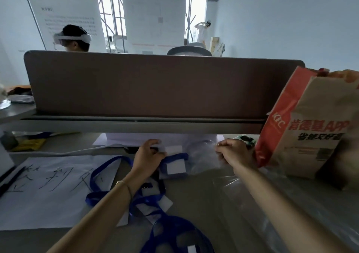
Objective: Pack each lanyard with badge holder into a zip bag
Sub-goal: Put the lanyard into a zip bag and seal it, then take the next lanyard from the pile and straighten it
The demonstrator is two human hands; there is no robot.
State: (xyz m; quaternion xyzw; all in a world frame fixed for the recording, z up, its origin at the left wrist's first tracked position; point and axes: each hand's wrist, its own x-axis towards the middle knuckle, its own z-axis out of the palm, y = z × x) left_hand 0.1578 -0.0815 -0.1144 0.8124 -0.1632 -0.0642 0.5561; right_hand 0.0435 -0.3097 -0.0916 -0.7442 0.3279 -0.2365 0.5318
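Observation:
A clear zip bag (pixel 202 155) lies on the desk near the partition, and both hands hold its top edge. My left hand (pixel 148 153) pinches the left end. My right hand (pixel 232 150) pinches the right end. Inside or under the bag I see a badge holder (pixel 174 166) with a white card and a blue lanyard (pixel 176 156); which of the two I cannot tell. More blue lanyards with badge holders (pixel 153 202) lie loose in front of my left arm, and a tangle of several (pixel 174 235) sits at the bottom edge.
A brown desk partition (pixel 155 85) stands right behind the hands. A KFC paper bag (pixel 303 136) stands at the right. A white sheet with handwriting (pixel 44 190) covers the left of the desk. Clear plastic (pixel 281 204) lies under my right arm. A person wearing a headset sits beyond the partition.

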